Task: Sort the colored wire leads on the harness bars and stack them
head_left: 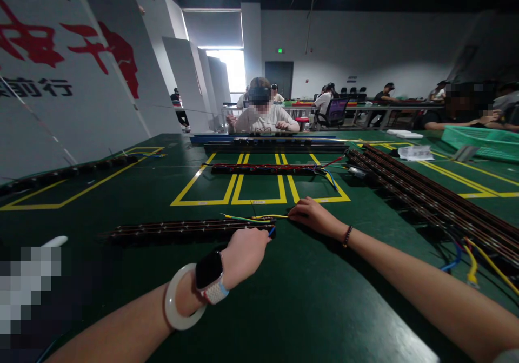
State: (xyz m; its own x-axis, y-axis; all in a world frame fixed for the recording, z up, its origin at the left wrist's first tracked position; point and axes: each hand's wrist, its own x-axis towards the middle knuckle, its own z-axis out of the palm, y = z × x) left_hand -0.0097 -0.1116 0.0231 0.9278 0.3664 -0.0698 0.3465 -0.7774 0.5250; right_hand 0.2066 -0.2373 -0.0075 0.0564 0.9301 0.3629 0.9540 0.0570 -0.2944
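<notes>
I'm sorting the leads: left hand (243,252) grips the strip (186,230) end, right hand (314,215) pinches the yellow wire (270,217); next, gentle straightening

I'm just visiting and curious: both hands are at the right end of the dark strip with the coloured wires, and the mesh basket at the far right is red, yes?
Not quite. The head view shows the left hand and right hand at the right end of the dark strip with its coloured wires, but the mesh basket is green, not red.
</notes>
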